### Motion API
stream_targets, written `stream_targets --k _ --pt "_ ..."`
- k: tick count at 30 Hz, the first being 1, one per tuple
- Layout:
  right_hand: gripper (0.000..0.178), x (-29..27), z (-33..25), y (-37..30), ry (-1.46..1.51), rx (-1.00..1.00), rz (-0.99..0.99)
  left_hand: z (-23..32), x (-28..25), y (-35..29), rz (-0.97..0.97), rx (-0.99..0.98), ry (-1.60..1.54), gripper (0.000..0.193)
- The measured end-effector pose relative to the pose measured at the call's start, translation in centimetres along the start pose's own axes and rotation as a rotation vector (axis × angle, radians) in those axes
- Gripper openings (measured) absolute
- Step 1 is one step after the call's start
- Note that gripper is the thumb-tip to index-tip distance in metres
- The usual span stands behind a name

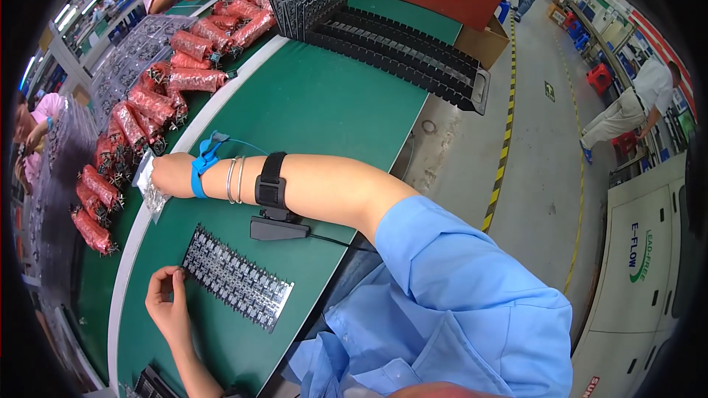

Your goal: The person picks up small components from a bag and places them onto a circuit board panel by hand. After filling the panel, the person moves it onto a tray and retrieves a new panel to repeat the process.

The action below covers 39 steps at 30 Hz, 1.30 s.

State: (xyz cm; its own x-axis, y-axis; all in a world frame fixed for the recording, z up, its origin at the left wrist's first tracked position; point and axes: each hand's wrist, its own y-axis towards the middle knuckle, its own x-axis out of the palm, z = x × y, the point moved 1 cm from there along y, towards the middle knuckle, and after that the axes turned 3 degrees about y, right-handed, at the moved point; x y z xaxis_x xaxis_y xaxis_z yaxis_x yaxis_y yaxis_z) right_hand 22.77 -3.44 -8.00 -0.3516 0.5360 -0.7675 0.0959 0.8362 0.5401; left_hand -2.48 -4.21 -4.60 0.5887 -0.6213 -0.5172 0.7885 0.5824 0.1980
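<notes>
A dark panel of joined circuit boards (237, 280) lies on the green worktop at a slant. My left hand (168, 296) pinches its upper left corner between thumb and fingers. Further up, my right hand (174, 175) is closed at a small clear plastic bag (153, 197), beside the pale strip along the bench. The back of the hand hides its fingertips, and the bag's contents are too small to name. A blue wrist strap (203, 166) with a thin cord sits on the right wrist.
Red bubble-wrapped bundles (151, 105) are heaped beyond the pale strip. A black slotted rack (398, 48) holds upright boards at the far end. A black rack corner (153, 383) shows at lower left. Other people stand across the bench and in the right aisle.
</notes>
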Motion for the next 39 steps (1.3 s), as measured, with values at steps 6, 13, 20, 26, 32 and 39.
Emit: stream_targets --k 6,13,20,26,32,39 --pt "0.012 -1.9 -2.7 0.2 -0.028 -0.062 -0.05 1.2 -1.3 0.7 0.015 0.093 0.374 0.003" --pt "0.013 -2.2 -0.8 -0.5 -0.16 -0.224 0.015 1.0 -0.5 1.6 0.006 -0.06 0.3 0.011" --pt "0.01 -2.5 -1.8 -0.5 -0.119 -0.102 -0.029 0.8 0.1 1.3 -0.015 -0.03 0.327 0.012" --pt "0.015 -4.0 -2.9 -0.5 -0.162 -0.086 -0.001 1.0 0.5 1.4 0.003 -0.009 0.315 0.011" --pt "0.014 -3.7 -2.9 -0.4 -0.226 -0.1 0.013 0.8 0.7 1.0 0.005 -0.008 0.256 0.01" --pt "0.012 -3.2 -2.3 -0.4 -0.227 -0.158 0.043 0.7 0.8 0.9 0.008 0.011 0.307 0.01"
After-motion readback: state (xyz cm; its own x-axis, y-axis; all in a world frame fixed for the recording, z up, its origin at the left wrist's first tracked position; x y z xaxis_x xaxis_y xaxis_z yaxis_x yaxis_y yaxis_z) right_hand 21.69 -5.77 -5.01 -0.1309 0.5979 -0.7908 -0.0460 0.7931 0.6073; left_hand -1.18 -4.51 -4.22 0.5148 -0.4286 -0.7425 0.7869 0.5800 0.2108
